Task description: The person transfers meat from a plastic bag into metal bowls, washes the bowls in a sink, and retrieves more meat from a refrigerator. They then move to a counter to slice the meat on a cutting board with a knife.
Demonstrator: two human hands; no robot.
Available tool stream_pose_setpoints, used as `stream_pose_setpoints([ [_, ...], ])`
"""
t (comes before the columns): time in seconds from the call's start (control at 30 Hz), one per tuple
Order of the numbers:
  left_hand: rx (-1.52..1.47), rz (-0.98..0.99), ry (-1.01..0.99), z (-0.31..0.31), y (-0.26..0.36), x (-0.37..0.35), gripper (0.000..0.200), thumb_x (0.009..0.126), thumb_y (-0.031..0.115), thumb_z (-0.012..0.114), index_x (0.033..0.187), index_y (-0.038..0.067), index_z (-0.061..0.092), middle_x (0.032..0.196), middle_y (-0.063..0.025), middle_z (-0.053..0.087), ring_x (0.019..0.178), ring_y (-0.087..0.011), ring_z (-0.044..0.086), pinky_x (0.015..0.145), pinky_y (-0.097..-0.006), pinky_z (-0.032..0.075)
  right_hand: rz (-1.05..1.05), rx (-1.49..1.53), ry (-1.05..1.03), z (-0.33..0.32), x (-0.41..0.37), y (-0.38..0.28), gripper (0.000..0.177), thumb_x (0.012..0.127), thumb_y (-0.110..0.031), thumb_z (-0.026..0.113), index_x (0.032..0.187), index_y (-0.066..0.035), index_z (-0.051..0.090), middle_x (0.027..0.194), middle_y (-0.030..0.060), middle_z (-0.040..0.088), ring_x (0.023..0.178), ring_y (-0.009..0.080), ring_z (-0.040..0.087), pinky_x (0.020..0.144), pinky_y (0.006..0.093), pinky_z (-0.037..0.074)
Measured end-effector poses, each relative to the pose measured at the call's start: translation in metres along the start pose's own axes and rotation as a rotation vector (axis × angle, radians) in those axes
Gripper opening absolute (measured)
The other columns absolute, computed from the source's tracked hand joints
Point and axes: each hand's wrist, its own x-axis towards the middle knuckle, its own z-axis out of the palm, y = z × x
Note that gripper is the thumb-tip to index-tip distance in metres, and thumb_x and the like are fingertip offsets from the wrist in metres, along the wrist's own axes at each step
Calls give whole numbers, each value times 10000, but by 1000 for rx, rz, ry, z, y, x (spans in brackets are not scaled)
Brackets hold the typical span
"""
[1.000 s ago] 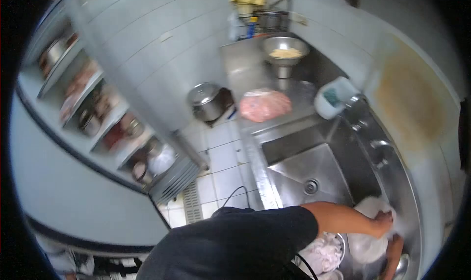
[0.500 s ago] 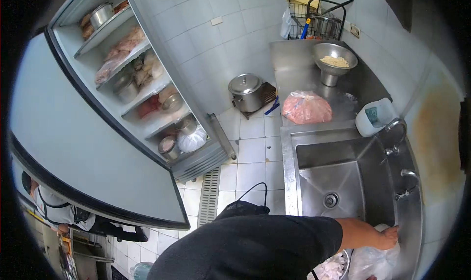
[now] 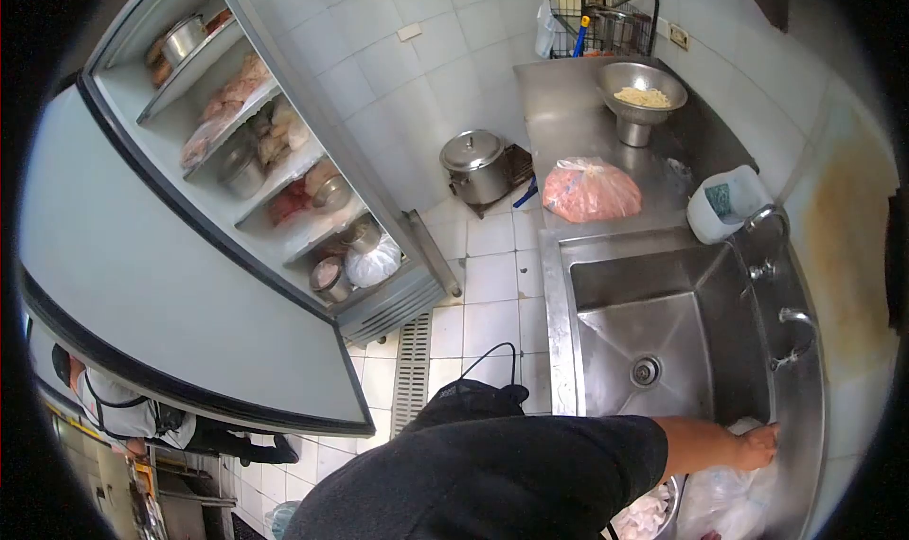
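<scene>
My left hand (image 3: 755, 445) reaches out to the right, past the near end of the sink, its fingers closed on the top of a clear plastic bag (image 3: 724, 502). What the bag holds is hard to make out. Beside it, partly under my dark sleeve, a metal bowl holds pale pieces that look like raw meat (image 3: 644, 516). At the very bottom edge a small reddish patch shows by the bag, too little to identify. My right hand is out of the picture.
A steel sink (image 3: 634, 336) has two taps. Beyond it are a bag of pink ground meat (image 3: 592, 192), a cut white jug (image 3: 729, 204) and a metal funnel-shaped bowl (image 3: 642, 100). A lidded pot (image 3: 473, 166) stands low. A fridge door (image 3: 189, 265) hangs open; another person (image 3: 142, 407) is behind it.
My view has shifted slightly, so the sink and counter sit a little differently. My left hand stays on the plastic bag and has barely moved.
</scene>
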Motion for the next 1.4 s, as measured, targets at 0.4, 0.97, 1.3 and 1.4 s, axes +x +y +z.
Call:
stream_pose_setpoints([
  [0.4,-959,-20,-976,-42,-16,52,228,924,196,567,1072,138,730,1028,-109,707,947,-268,662,802,-422,512,187,963,-57,-79,69,-1,318,994,-205,481,1181,23,601,1175,149,626,1036,277,609,904,401,484],
  [0.97,-622,-172,17,-80,63,21,83,728,94,668,801,57,655,896,-122,638,949,-272,621,870,-432,383,-3,-7,365,-194,79,-106,172,759,-14,556,861,-64,685,809,159,660,762,380,645,731,491,513],
  [1.3,-730,-217,17,-79,58,5,171,818,-18,524,956,-49,621,969,-224,630,884,-402,645,797,-483,523,226,225,358,-109,140,-53,174,782,-103,597,905,-108,720,940,146,700,841,374,664,752,469,539],
  [1.4,-755,-222,10,-74,51,-5,176,807,-22,539,940,-31,654,969,-227,623,859,-403,635,777,-480,518,185,307,348,-90,145,-51,183,778,-153,644,933,-130,737,950,160,702,886,376,659,795,473,522],
])
